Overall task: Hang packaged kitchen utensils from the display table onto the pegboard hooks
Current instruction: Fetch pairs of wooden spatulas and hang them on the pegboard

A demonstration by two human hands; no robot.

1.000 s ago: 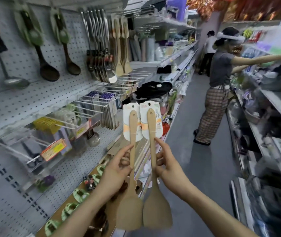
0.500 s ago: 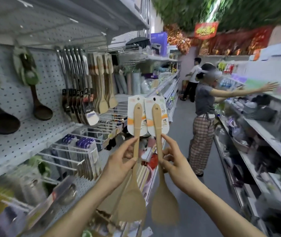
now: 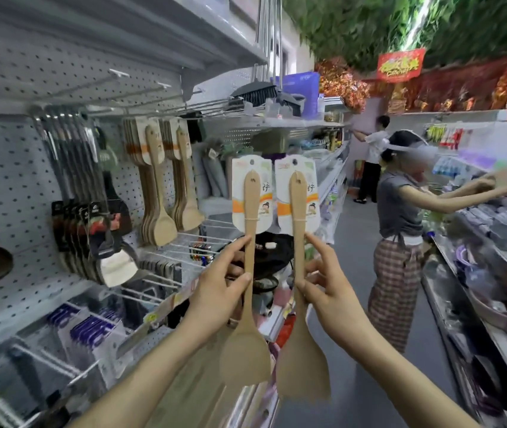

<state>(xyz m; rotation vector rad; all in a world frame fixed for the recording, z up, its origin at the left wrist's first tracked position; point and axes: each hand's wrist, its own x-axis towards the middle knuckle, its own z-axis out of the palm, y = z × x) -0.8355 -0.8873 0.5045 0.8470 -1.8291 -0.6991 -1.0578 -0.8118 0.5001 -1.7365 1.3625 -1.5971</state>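
Pegboard [image 3: 14, 186], far left: two hooks crowded with matching wooden spatulas [image 3: 156, 193]. Left hand [image 3: 215, 298]: pinches one carded spatula [image 3: 244, 356] by the handle, upright in mid-air. Right hand [image 3: 329, 298]: pinches a second spatula [image 3: 303, 372], just beside the first. Risk: card holes may miss the hook tips; a light pinch may let a handle swing or drop. Room: aisle open to the right, another person [image 3: 400, 230] near.

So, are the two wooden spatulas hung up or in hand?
In hand, unhung: left hand pinches left spatula, right hand pinches right spatula, blades down.
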